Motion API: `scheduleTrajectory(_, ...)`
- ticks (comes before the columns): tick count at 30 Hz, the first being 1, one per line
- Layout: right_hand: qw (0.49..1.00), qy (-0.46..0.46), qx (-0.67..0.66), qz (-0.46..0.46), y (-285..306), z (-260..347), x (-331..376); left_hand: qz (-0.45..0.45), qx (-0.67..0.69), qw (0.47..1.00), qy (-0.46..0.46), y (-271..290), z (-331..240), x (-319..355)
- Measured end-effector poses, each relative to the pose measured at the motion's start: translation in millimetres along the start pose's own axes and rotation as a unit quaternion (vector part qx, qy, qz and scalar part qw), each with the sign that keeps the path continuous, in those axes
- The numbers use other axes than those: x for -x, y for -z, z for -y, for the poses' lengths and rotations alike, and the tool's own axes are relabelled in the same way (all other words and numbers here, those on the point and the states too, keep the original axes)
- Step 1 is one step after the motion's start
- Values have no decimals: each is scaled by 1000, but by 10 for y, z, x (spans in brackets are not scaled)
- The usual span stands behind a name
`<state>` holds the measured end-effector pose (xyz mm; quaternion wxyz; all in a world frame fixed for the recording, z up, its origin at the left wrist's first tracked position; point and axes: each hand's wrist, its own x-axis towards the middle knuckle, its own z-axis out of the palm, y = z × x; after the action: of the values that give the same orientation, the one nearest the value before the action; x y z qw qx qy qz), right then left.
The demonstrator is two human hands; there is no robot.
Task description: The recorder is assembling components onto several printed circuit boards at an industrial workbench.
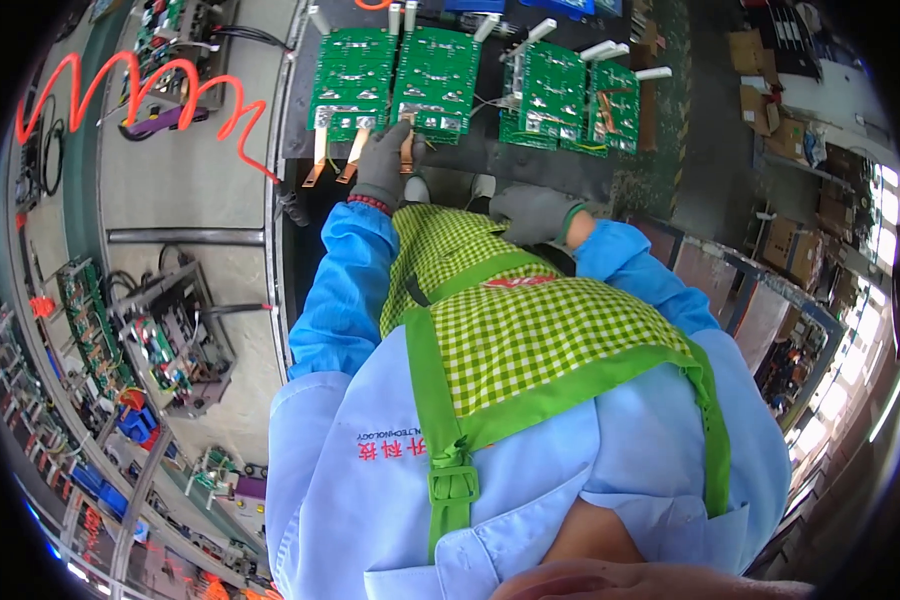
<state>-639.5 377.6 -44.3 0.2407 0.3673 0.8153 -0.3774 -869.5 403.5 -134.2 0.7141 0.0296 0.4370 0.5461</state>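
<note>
Two green circuit boards stand side by side at the left of the dark bench, a left one (352,80) and one beside it (436,80). Copper strips (322,160) stick out from their near edges. My left hand (378,162), in a grey glove, is at the near edge of these boards, its fingers closed around a copper strip (407,158) on the second board. My right hand (536,213), also gloved in grey, hangs in front of the apron, off the bench; how its fingers are bent is unclear, and no thing shows in it.
More green boards (552,90) with white posts are on the bench's right side, one (613,105) carrying copper pieces. An orange coiled hose (175,68) crosses at the left, above a metal-framed line (185,237) with electronic assemblies. Cardboard boxes (788,150) stand far right.
</note>
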Motion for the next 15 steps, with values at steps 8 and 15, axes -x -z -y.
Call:
scheduleTrajectory(8,950,61,-62,-300,770,-16,-459,19,-46,999,15,52,-18,-16)
scheduleTrajectory(15,927,50,-62,-366,1412,-292,-480,-24,-113,993,7,-24,-101,-13)
